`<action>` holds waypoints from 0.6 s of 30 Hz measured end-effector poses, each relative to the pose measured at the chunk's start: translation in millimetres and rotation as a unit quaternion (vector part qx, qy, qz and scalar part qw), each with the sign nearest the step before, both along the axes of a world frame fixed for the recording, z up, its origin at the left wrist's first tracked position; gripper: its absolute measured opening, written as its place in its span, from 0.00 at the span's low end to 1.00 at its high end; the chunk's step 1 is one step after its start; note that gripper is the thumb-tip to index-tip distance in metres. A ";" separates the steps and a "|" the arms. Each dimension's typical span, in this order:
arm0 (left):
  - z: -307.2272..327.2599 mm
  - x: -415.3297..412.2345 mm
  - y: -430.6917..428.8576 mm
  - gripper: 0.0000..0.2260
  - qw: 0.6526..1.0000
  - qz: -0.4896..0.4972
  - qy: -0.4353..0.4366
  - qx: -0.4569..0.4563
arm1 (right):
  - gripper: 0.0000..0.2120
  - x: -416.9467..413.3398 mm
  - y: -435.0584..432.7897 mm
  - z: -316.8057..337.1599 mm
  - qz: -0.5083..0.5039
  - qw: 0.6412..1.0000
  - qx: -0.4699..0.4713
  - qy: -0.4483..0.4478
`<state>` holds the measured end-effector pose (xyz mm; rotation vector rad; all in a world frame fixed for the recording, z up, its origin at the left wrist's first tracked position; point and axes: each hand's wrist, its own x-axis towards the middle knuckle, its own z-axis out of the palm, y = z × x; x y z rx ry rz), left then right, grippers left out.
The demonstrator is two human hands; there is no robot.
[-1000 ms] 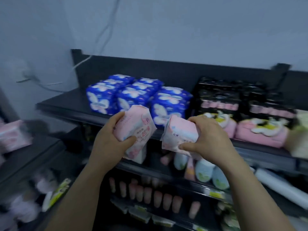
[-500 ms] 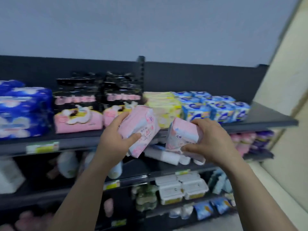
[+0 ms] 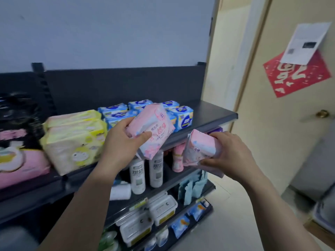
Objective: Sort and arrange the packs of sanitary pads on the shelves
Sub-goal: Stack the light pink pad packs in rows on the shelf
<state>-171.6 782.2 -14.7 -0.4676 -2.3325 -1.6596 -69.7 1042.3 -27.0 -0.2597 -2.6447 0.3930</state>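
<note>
My left hand (image 3: 121, 144) grips a pink pack of pads (image 3: 154, 129) with red lettering, tilted, in front of the top shelf (image 3: 215, 115). My right hand (image 3: 230, 156) holds a second pink and white pack (image 3: 201, 147) lower, near the shelf's right end. On the top shelf behind them stand light blue packs (image 3: 183, 115), yellow packs (image 3: 76, 140) to their left, and pink and black packs (image 3: 18, 153) at the far left. The right end of the top shelf is bare.
White bottles (image 3: 137, 176) and a pink bottle (image 3: 178, 156) stand on the second shelf. White tubs (image 3: 163, 207) and blue sachets (image 3: 192, 187) fill lower shelves. A cream door (image 3: 282, 124) with a red paper sign (image 3: 297, 75) is at the right.
The view has swung right along the shelves, from the dark blue packs to the shelf's right end and the door. Both hands have kept their packs throughout.
</note>
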 end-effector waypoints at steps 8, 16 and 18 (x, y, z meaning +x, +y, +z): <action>28.2 -84.0 102.2 0.20 0.998 -0.059 0.025 0.012 | 0.31 -69.5 85.7 19.6 -0.040 0.999 -0.003 0.019; 53.8 -169.3 184.3 0.19 0.996 -0.077 0.038 -0.007 | 0.31 -143.8 157.7 33.3 -0.060 0.998 -0.003 0.030; 57.4 -186.0 198.3 0.19 0.996 -0.077 0.038 -0.022 | 0.32 -160.0 170.8 32.6 -0.057 0.998 -0.005 0.028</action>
